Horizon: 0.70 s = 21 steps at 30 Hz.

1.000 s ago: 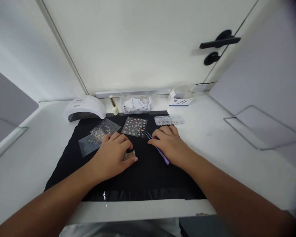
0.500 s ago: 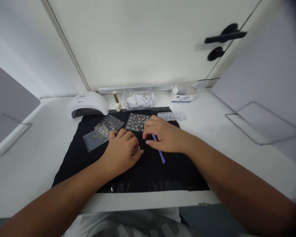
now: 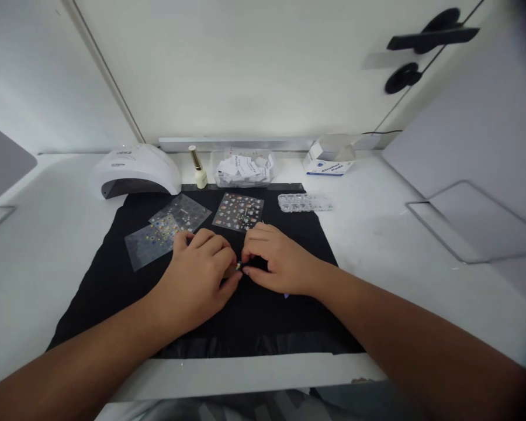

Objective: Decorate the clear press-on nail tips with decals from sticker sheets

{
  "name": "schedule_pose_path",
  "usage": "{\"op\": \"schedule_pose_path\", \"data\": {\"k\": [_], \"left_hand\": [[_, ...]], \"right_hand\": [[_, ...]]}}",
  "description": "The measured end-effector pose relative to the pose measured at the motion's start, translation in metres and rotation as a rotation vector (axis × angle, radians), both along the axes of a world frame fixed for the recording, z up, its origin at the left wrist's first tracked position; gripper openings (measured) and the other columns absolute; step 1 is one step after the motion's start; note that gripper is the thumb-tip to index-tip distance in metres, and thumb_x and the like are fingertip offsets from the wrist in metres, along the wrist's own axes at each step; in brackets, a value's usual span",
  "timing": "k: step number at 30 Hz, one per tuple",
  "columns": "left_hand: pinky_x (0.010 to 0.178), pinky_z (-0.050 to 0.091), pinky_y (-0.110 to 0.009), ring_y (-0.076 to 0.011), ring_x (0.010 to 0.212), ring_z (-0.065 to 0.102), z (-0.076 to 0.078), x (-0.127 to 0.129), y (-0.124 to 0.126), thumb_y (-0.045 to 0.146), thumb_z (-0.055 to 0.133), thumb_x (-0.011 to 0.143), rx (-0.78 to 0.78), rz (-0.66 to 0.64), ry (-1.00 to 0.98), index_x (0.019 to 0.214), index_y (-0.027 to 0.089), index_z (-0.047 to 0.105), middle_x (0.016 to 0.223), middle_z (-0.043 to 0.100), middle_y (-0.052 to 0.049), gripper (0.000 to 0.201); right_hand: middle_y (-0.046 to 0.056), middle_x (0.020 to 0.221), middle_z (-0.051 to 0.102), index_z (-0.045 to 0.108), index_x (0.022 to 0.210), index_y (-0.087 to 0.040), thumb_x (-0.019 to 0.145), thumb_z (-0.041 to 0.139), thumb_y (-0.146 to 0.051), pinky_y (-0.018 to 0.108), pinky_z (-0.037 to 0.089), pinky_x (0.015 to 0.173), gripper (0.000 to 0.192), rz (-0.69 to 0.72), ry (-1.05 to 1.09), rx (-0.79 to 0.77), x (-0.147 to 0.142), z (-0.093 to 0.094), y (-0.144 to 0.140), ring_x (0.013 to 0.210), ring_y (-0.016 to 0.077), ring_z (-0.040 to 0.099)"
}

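Left hand (image 3: 199, 272) and right hand (image 3: 275, 263), fingers curled, meet fingertip to fingertip, pinching a tiny gold piece (image 3: 238, 266) on the black mat (image 3: 114, 269), sticker sheets (image 3: 239, 211) just beyond, nail lamp (image 3: 134, 171) farthest on the table (image 3: 377, 234).

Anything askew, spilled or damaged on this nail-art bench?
Nothing stands out. The sticker sheets and the clear sectioned box lie flat at the black mat's far edge, the small bottle stands upright, and the left hand and right hand meet over something tiny.
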<state>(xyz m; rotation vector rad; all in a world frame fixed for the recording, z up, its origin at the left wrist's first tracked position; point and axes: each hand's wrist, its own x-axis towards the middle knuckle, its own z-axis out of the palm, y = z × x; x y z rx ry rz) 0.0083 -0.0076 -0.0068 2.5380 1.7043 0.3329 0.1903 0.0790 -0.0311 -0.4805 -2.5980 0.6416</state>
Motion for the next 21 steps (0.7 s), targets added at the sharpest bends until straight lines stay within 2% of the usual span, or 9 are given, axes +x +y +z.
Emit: {"op": "schedule_pose_path", "data": {"k": [21], "left_hand": [[0.084,0.030,-0.052,-0.0279,0.093,0.054,-0.0024,0.0000,-0.0005,0.027,0.053,0.091,0.040,-0.020,-0.002,0.082,0.019,0.060,0.092,0.067,-0.006,0.014]], "right_hand": [[0.000,0.071,0.056,0.055,0.070,-0.018,0.078,0.056,-0.006,0.031,0.039,0.073,0.015,0.056,0.068,-0.022,-0.0035,-0.0040,0.0018,0.071,0.0156,0.046]]}}
